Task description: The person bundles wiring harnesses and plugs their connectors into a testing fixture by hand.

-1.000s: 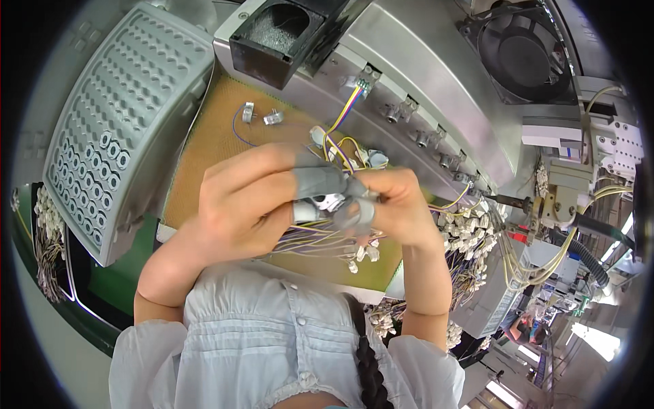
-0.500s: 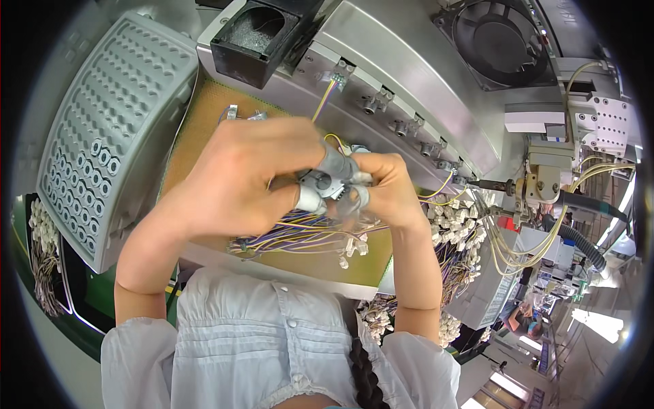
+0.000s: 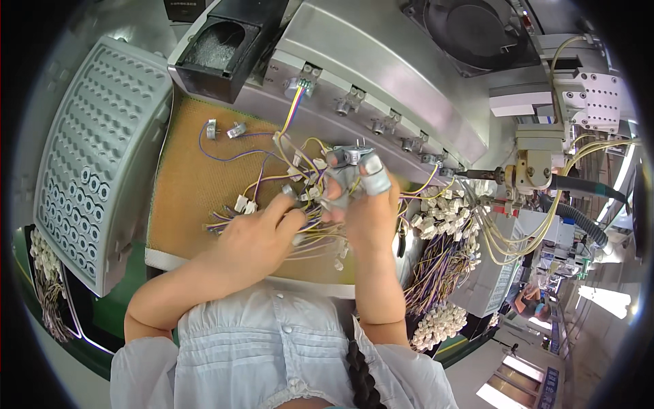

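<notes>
My right hand [image 3: 368, 198] grips a small round metal motor [image 3: 353, 155] between its wrapped fingertips; thin pins stick up from the motor. Below and left of it, my left hand [image 3: 259, 228] reaches over a bundle of yellow and purple wires [image 3: 320, 235], its index finger and thumb apart. White connectors [image 3: 300, 167] lie among the wires near those fingertips. Whether the left fingertips touch a wire is hard to make out. At the left of the tan mat [image 3: 180, 177] are two more small motors, one upright [image 3: 211, 129] and one tilted [image 3: 236, 130].
A grey moulded tray [image 3: 102, 129] at left holds several round metal parts. Behind the mat runs a metal machine with clamps [image 3: 351, 101], one holding coloured wires [image 3: 293, 109]. A black box [image 3: 221, 58], a soldering tip [image 3: 480, 175] and hanging wire bundles [image 3: 449, 273] surround the area.
My hands were together around the motor; now my left hand has let go and moved down to the wires. My right hand keeps the motor, lifted up a little. The view has shifted slightly.
</notes>
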`<state>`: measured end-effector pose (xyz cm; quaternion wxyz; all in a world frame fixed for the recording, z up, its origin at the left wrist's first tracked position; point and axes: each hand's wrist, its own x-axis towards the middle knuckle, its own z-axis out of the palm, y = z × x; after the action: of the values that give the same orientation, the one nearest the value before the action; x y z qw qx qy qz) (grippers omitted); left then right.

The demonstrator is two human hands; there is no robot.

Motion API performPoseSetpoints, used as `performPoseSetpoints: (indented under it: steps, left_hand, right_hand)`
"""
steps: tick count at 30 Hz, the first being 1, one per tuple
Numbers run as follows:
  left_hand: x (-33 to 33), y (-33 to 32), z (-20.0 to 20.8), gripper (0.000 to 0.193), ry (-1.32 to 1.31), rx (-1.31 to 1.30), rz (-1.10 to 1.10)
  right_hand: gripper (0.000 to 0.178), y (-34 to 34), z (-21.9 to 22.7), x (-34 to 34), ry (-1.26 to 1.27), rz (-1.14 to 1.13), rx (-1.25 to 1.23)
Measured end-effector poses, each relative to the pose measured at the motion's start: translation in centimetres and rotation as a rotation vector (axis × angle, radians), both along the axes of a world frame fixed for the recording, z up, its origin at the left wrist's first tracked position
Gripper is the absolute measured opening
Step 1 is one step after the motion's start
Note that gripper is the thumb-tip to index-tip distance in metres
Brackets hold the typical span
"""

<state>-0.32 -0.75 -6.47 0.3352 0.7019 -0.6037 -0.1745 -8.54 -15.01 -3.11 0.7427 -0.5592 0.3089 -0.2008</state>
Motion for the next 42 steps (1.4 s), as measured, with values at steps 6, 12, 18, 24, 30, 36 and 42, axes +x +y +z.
performPoseSetpoints:
  steps: [6, 12, 18, 24, 30, 36, 42]
  left_hand:
    - [5.3, 1.6, 2.2, 0.028, -0.027, 0.236, -0.174]
    - [7.8, 4.2, 1.6, 0.015, 0.628, -0.002, 0.254]
    - [7.3, 4.2, 1.8, 0.016, 0.137, -0.173, 0.339]
    - [4.0, 3.8, 1.7, 0.025, -0.236, -0.256, 0.338]
    - [14.3, 12.9, -1.7, 0.054, -0.67, 0.08, 0.748]
    - [21.2, 25.7, -5.9, 0.043, -0.923, 0.848, 0.664]
    - [21.3, 24.5, -5.8, 0.039, -0.78, 0.788, 0.738]
  right_hand:
    - [0.04, 1.1, -1.2, 3.3, -0.072, -0.163, 0.169]
    - [0.041, 0.7, -1.0, 5.1, -0.158, -0.25, 0.19]
    - [0.034, -2.0, 0.5, 1.6, 0.002, 0.203, -0.089]
    - [0.044, 2.9, 2.1, 0.1, 0.301, 0.616, -1.044]
    - [0.016, 1.2, 0.2, 0.9, -0.175, 0.438, -0.886]
    - [0.015, -1.4, 0.4, 0.0, -0.23, 0.45, -0.623]
    - [0.009, -2.3, -0.2, 0.0, -0.253, 0.49, -0.573]
